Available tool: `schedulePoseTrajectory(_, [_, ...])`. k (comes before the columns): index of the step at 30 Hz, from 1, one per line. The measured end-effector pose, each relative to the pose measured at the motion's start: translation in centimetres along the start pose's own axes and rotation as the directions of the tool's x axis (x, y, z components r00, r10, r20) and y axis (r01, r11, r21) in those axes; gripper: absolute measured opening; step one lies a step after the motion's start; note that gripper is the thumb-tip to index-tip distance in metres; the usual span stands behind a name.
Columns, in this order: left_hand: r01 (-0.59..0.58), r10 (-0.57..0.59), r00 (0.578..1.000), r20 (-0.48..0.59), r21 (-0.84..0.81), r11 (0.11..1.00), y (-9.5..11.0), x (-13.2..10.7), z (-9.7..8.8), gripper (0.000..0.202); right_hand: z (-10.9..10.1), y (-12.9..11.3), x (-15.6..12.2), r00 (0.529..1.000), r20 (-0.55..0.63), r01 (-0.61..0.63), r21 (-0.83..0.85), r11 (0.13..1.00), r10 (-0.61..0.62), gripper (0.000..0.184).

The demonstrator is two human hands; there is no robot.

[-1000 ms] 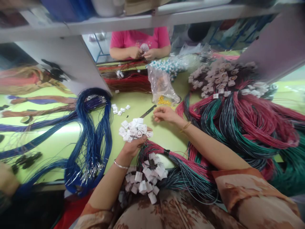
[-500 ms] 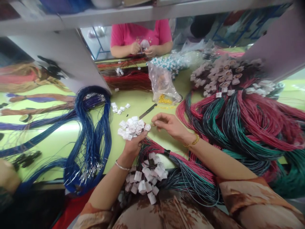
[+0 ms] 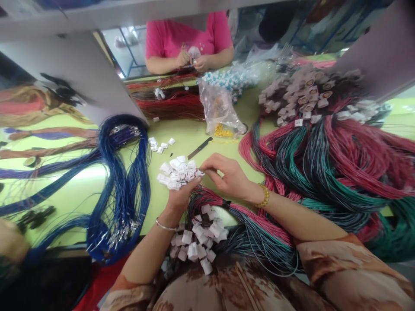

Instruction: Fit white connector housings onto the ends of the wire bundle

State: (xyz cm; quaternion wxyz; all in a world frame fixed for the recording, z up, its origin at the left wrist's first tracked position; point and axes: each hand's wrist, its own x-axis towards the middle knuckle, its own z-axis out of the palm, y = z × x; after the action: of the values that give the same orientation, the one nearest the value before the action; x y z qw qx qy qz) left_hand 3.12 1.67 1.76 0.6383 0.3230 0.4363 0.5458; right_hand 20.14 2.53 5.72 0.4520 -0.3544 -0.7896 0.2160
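Observation:
My left hand [image 3: 179, 198] is wrapped around a bunch of wires just below their white plastic connectors [image 3: 177, 173], which fan out above the thumb. The red, green and black wires [image 3: 207, 194] run from that hand to the right, bound by a black tie [image 3: 226, 204]. At the bunch's right edge, my right hand [image 3: 231, 176] has thumb and forefinger pinched against one connector. Whatever lies between those fingertips is too small to make out. More white connectors [image 3: 196, 246] hang below, close to my body.
A knife [image 3: 200, 148] lies beyond my hands, near a clear bag [image 3: 215, 103] with small yellow pieces [image 3: 223, 131]. Loose connectors [image 3: 161, 145] and blue wires [image 3: 125, 185] lie left. Large wire bundles [image 3: 308, 168] fill the right. Opposite sits a person in pink [image 3: 188, 41].
My right hand has moved left, from just beside the connectors to touching one at the bunch's edge. The left hand keeps its grip on the bunch. The view has shifted slightly.

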Motion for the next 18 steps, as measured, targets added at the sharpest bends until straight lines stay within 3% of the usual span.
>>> schedulePoseTrajectory(13, [-0.081, 0.089, 0.993, -0.074, 0.106, 0.991, -0.2, -0.2, 0.3, 0.029, 0.3, -0.6, -0.5, 0.996, 0.032, -0.070, -0.206, 0.976, 0.078, 0.009])
schedulePoseTrajectory(18, [-0.127, 0.141, 0.980, -0.141, 0.104, 0.986, -0.8, -0.1, 0.2, 0.030, 1.7, -1.0, -1.4, 0.995, -0.009, -0.097, -0.213, 0.972, 0.098, 0.026])
